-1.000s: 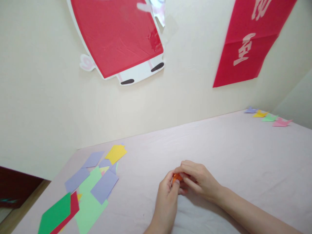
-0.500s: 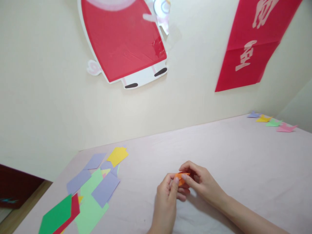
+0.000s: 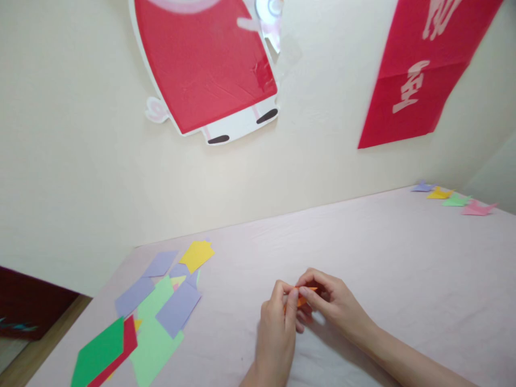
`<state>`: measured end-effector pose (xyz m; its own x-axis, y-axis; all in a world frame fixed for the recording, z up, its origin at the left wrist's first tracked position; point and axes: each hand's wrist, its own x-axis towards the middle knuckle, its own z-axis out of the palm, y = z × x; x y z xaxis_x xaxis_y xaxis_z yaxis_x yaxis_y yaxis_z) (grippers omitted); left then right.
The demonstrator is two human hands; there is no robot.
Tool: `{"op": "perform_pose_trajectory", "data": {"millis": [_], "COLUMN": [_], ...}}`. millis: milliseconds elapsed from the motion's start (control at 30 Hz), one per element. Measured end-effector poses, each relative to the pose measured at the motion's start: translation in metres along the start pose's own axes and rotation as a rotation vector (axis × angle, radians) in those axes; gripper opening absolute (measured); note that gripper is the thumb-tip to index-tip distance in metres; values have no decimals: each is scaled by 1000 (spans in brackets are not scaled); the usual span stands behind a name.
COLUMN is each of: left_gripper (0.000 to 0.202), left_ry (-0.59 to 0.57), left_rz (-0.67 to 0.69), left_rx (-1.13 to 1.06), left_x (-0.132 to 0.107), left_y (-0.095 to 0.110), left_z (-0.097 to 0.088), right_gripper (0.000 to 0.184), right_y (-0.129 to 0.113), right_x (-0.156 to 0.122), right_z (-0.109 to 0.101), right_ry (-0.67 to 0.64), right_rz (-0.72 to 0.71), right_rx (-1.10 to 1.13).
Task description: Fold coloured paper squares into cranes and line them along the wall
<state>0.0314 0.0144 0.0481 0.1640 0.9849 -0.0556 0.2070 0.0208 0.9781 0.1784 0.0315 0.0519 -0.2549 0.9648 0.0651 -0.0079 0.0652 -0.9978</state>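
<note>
A small piece of folded orange paper point(image 3: 302, 301) is pinched between my two hands, just above the table. My left hand point(image 3: 279, 320) is closed on its left side, thumb and forefinger near the middle of the paper. On the other side my right hand point(image 3: 332, 301) grips it, with the thumb laid over the front and the fingers curled behind. The fingers cover much of the paper, so its full folded shape is hidden.
Loose sheets lie at the left: purple point(image 3: 179, 309), light green point(image 3: 157, 344), yellow point(image 3: 197, 255), red point(image 3: 131, 338) and dark green point(image 3: 99, 352). Several folded paper figures, one pink point(image 3: 479, 208), stand in a row at the table's point(image 3: 382, 258) far right, near the wall point(image 3: 314, 161).
My left hand has shifted its hold, its thumb and forefinger now nearer my right thumb and covering more of the orange paper. The view has tilted slightly.
</note>
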Motion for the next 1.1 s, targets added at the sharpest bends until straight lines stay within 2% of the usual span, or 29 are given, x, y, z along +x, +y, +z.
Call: {"op": "perform_pose_trajectory", "data": {"millis": [233, 433, 700, 800, 900, 1000, 1100], "left_gripper": [35, 35, 38, 37, 37, 36, 26], "left_ry": [19, 5, 1, -8, -13, -9, 69], "left_rz": [13, -12, -55, -59, -44, -9, 84], "left_rx": [5, -128, -106, -72, -6, 112, 287], "left_x": [-2, -1, 2, 3, 5, 7, 1], "left_y": [2, 3, 3, 1, 2, 6, 5], "left_z": [1, 1, 0, 0, -3, -10, -17], "right_gripper": [32, 34, 32, 31, 26, 13, 6], "right_y": [-2, 1, 5, 4, 4, 5, 7], "right_x": [1, 2, 7, 8, 7, 6, 8], "right_z": [2, -2, -10, -11, -11, -11, -11], "right_ry": [42, 73, 165, 196, 149, 124, 135], "right_rz": [37, 61, 33, -67, -165, -148, -136], "right_rx": [-6, -18, -197, -289, -401, -521, -632]}}
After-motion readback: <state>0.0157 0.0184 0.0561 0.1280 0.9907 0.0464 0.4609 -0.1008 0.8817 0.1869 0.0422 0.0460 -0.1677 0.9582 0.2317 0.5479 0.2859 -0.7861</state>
